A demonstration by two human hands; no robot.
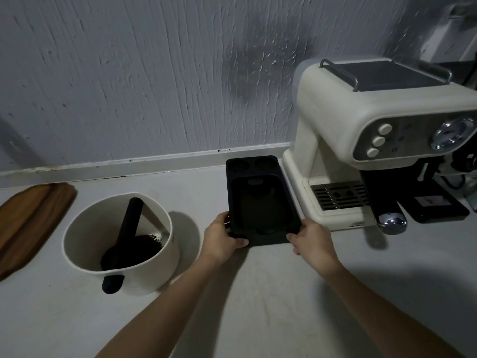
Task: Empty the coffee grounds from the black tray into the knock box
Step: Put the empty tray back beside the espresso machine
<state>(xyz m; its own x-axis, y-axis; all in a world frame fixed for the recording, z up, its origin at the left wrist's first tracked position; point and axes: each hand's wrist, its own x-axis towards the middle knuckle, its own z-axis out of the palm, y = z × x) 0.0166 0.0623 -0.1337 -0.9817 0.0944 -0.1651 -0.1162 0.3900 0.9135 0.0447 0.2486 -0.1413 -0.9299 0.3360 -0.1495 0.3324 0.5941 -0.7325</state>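
Hands grip near corners of black tray point(260, 202): left hand point(223, 236), right hand point(311, 239), both closed on it. Tray's long axis points toward wall; knock box point(121, 244) sits left of tray, nearer left hand.

A cream espresso machine point(361, 140) stands at the right on the pale counter point(258, 306), with three round buttons and a gauge on its metal front panel and a slotted drip grate at its base. Just right of it lies a flat black scale point(433, 205). At the far left, a wooden board point(31, 218) rests against the textured grey wall point(154, 73).
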